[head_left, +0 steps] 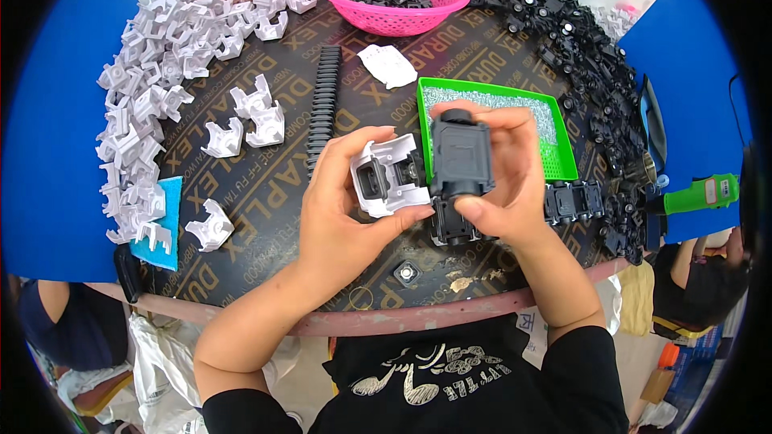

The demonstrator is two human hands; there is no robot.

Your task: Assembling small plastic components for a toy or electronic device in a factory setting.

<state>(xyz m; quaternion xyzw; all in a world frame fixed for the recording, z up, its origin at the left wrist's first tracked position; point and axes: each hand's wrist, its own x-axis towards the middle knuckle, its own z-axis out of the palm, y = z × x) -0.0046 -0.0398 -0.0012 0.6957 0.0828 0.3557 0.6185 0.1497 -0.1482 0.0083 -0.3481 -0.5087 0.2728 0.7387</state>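
My left hand [334, 205] grips a white plastic housing [402, 199] from its left side, thumb below and fingers above. A black oval insert [371, 181] sits in the housing. Close beside it, my right hand [519, 177] holds a black plastic housing [462, 154] between the thumb at its lower end and the fingers at its top. The two parts are side by side over the table; whether their edges touch, I cannot tell. Partly hidden under my right hand, a row of black assemblies [575, 201] runs along the table. A small square piece [408, 273] lies near the front edge.
Behind my right hand stands a green tray [568, 165] of small metal pieces. White housings [157, 104] heap at left, black parts [599, 104] at right. Farther back is a pink basket [394, 22]. A stacked black row [324, 88] and a green power screwdriver [700, 194] are also there.
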